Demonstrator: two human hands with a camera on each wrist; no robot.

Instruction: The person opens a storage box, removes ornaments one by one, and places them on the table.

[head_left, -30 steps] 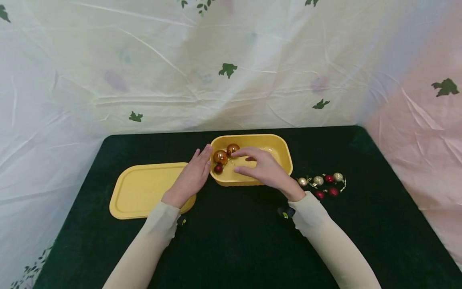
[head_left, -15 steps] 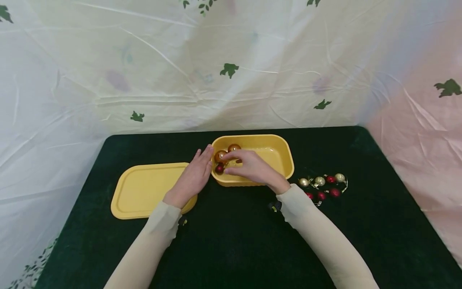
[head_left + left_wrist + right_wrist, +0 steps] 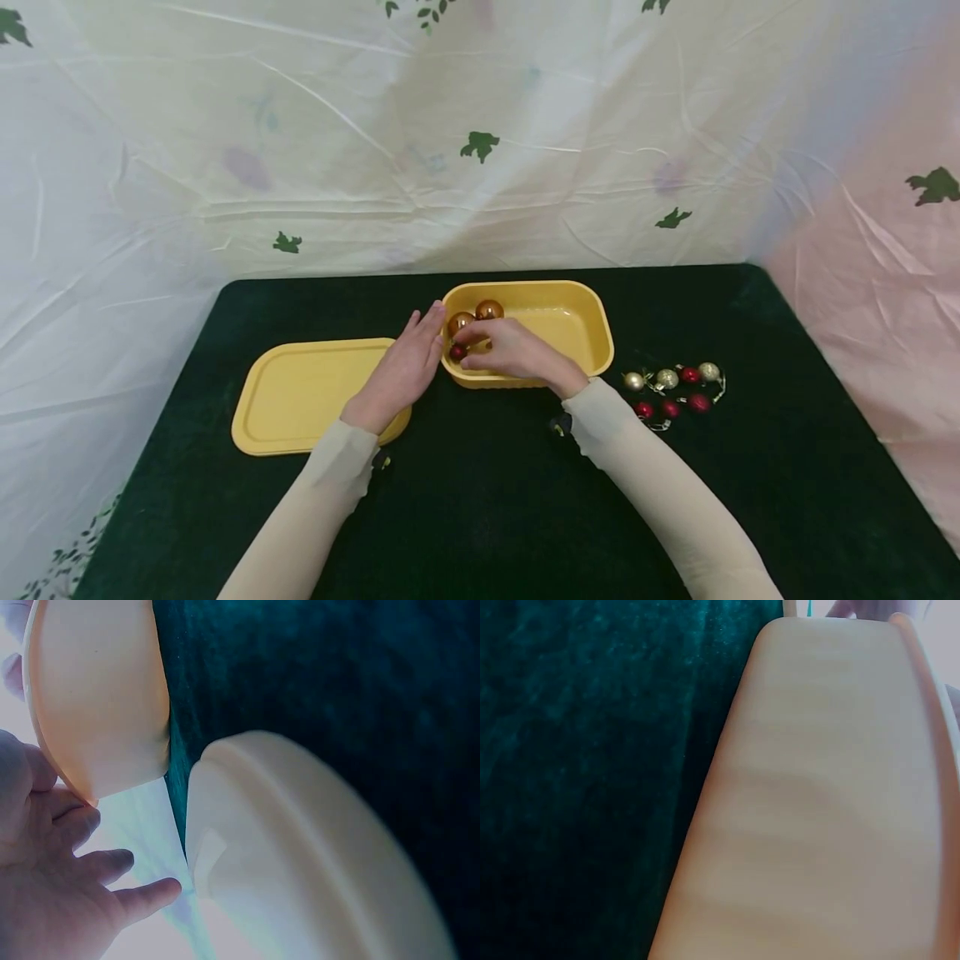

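Observation:
A deep yellow box [image 3: 573, 342] stands on the dark green cloth. Inside its left end lie two shiny amber Christmas baubles [image 3: 490, 310] and a small dark red bauble [image 3: 457, 352]. My right hand [image 3: 517, 346] reaches over the near rim, thumb and forefinger curled around the red bauble; the hand covers part of the box floor. My left hand [image 3: 401, 367] lies along the box's left end with straight fingers, touching the rim, as the left wrist view also shows. Under that wrist is a flat yellow lid [image 3: 300, 396]. The right wrist view shows mostly the box's outer side [image 3: 817, 787].
Right of the box lie several small gold and red baubles [image 3: 667, 378] with shiny loops, close to my right sleeve [image 3: 645, 467]. A pale patterned cloth [image 3: 360, 150] hangs behind the table's far edge.
My right hand has moved left and slightly down inside the box, its fingertips coming to the red bauble. The left hand stays against the box end. The view has shifted slightly.

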